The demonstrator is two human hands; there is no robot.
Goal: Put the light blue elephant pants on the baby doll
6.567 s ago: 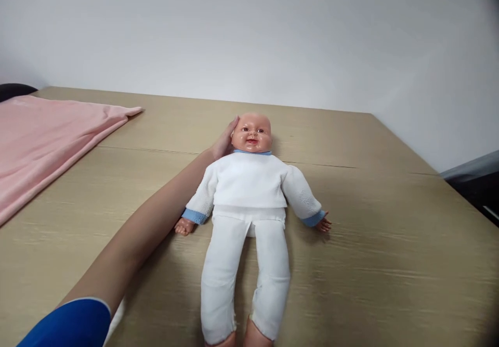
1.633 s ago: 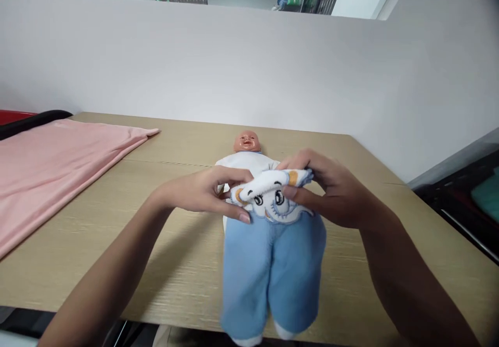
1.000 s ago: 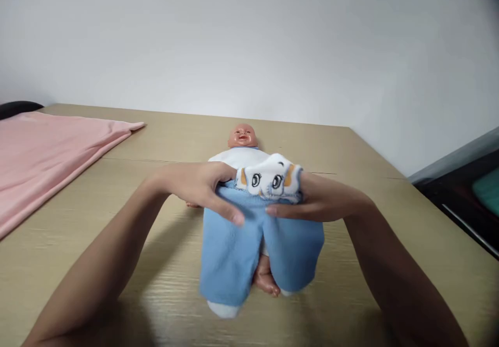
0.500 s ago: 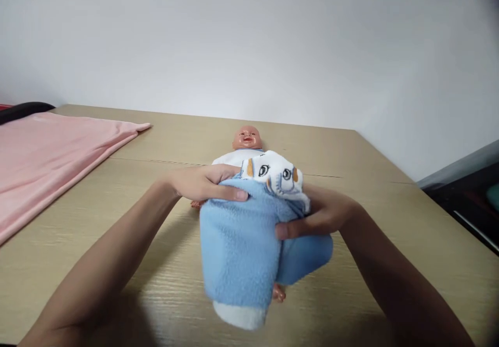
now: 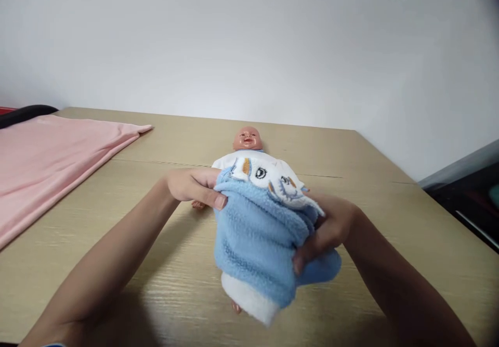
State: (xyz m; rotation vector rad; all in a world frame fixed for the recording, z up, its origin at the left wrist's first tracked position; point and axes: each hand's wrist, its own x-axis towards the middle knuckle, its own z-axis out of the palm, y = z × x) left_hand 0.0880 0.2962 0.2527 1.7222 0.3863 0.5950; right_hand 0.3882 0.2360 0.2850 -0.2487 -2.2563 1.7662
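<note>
In the head view I hold a pair of blue fleece baby pants [image 5: 253,238] in front of me, bunched, with a white cuff hanging down. White fabric with an embroidered animal face folds over their upper edge. My left hand [image 5: 198,188] is closed on the upper left edge, thumb on the near side. My right hand [image 5: 329,227] grips the right side, its fingers partly behind the cloth. Behind the pants a baby doll [image 5: 248,139] in a white top lies face up, head away from me. The cloth hides most of its body; one hand and a bit of foot show.
A pink blanket [image 5: 58,165] lies at the left of the wooden table [image 5: 163,144], beside a black curved edge [image 5: 29,113]. A pale wall [image 5: 234,50] rises behind the table. Dark equipment [image 5: 468,196] stands off its right edge.
My hands have drawn farther apart, spreading the top of the pants. The hanging leg has swung to the right, and my right hand has moved slightly right and down. The doll lies still.
</note>
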